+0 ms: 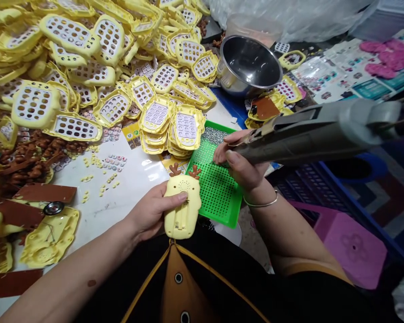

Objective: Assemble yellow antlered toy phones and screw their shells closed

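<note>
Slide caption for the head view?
Left hand holds a yellow antlered toy; right hand grips a grey tool near a green tray.

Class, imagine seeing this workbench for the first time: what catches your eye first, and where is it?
A heap of yellow shells fills the upper left. In the lower middle, the left hand holds a yellow toy with brown antlers. Right of it, the right hand grips a long grey tool by a green tray.

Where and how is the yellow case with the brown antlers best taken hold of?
Probably by its long left edge, from the left, as the left hand has it: the yellow case is back-up, and that edge offers a long grip. The brown antlers look too thin to hold by, and the right hand with the grey tool occupies the other side.
</note>
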### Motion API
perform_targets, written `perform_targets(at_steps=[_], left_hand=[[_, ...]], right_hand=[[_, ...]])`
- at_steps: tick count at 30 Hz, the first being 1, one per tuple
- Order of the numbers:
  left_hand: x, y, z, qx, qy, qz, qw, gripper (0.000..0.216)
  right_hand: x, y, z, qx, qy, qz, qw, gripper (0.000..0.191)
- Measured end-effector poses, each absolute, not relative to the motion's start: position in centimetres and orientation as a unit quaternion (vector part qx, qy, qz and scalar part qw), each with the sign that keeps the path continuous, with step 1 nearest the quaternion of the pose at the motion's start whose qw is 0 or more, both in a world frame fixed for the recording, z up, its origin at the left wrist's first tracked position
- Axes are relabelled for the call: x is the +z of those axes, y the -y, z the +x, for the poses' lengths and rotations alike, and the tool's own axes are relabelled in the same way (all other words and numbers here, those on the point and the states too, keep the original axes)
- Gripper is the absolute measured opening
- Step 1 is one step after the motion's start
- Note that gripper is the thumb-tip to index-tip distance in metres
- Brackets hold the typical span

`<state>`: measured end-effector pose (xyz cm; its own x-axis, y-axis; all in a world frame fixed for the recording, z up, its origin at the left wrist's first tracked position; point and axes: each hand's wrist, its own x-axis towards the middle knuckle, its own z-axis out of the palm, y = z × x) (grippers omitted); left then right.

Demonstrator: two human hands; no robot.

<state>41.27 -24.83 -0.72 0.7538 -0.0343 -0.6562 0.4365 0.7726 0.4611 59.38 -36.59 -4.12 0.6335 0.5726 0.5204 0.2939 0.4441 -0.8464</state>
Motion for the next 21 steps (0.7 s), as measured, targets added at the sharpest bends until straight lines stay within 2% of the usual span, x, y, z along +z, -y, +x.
perform_targets(at_steps=[5,10,14,21], left_hand=[[-0.6,25.5,41.8,-0.109,-0.341,0.334,0.872,0.037],[-0.4,25.9,41.9,-0.098,-0.358,0.355,0.858,0.041],[-0.5,26.1,41.7,-0.089,-0.345,0.379,0.854,0.04],[-0.7,26.1,41.7,-0.092,-0.337,0.388,0.853,0.041]], right_hand=[[0.0,37.5,57.3,0.034,0.401,-0.461,0.791,0.019],[3.7,38.7,54.5,0.083,0.406,-0.416,0.81,0.019],[3.9,38.7,54.1,0.152,0.416,-0.408,0.798,0.021],[3.0,37.6,54.3,0.142,0.463,-0.379,0.789,0.017]])
